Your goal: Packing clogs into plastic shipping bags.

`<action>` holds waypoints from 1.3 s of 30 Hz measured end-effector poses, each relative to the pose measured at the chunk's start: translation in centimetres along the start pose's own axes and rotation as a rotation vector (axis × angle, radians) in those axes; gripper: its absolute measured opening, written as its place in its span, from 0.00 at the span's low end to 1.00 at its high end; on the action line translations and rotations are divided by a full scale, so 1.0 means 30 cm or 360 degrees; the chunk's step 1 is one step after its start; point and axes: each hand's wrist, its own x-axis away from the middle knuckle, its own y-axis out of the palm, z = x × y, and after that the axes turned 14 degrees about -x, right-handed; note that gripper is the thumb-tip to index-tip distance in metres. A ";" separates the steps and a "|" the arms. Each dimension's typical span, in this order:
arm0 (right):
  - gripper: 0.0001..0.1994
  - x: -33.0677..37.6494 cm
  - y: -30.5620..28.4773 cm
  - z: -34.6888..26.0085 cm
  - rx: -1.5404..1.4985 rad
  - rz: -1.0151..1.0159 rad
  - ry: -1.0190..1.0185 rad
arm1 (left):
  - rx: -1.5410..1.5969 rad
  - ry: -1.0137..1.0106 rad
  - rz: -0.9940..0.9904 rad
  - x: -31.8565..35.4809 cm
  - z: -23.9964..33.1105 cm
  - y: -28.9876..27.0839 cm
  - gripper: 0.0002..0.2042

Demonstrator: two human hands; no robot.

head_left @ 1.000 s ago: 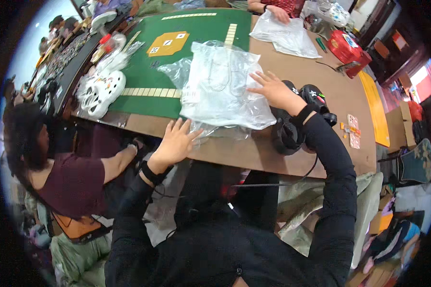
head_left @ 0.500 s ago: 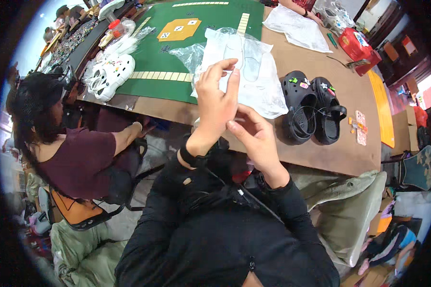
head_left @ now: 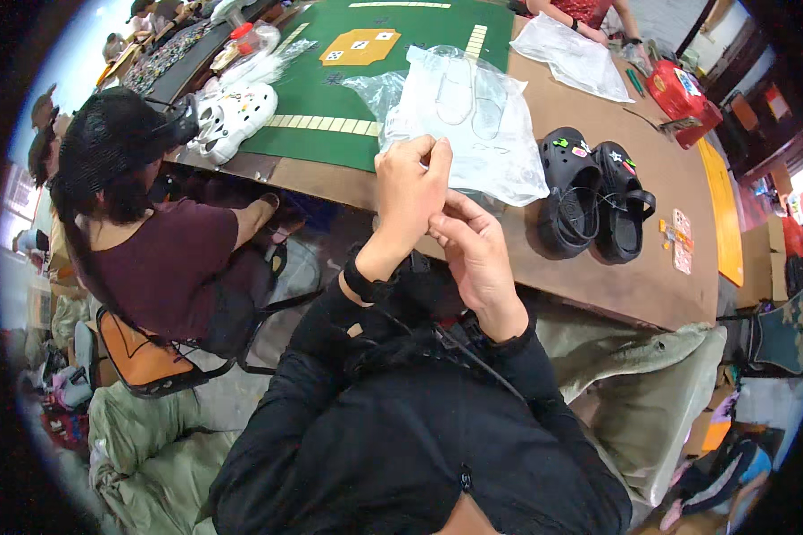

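Note:
My left hand (head_left: 410, 192) is raised at the near table edge, fingers curled in and thumb up against them. My right hand (head_left: 480, 259) is beside it, thumb and fingertips pinched together against the left hand's side. Anything between the fingers of either hand is too small or hidden to make out. Just beyond them lies a clear plastic bag (head_left: 504, 174) with shoe outlines on it. To the right stand a black clog (head_left: 565, 234) and its mate (head_left: 617, 245), both with colourful charms. Farther right is a small pinkish-orange packet (head_left: 682, 250).
A green mat (head_left: 317, 107) with tile rows covers the table's far left, white clogs (head_left: 232, 125) at its edge. A person in a maroon shirt (head_left: 174, 267) sits at my left. Another person's hand (head_left: 591, 32) is by a white plastic sheet (head_left: 580, 62). A red bag (head_left: 678, 94) stands far right.
My left hand's fingers have curled in from a raised, more open pose. My right thumb and fingers have closed into a pinch. The view has shifted slightly; the seated person's head has turned toward the table.

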 end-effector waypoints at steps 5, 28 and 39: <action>0.10 -0.012 0.039 0.017 -0.0193 0.0067 0.0143 | -0.0090 0.0076 0.0064 0.017 -0.022 -0.035 0.16; 0.07 -0.111 -0.191 0.190 -0.0727 0.0393 0.0627 | -0.0747 -0.0049 -0.0447 0.068 -0.204 0.104 0.16; 0.04 -0.141 -0.208 0.199 -0.0810 0.0516 0.0494 | -0.0739 0.0009 -0.0576 0.060 -0.291 0.180 0.16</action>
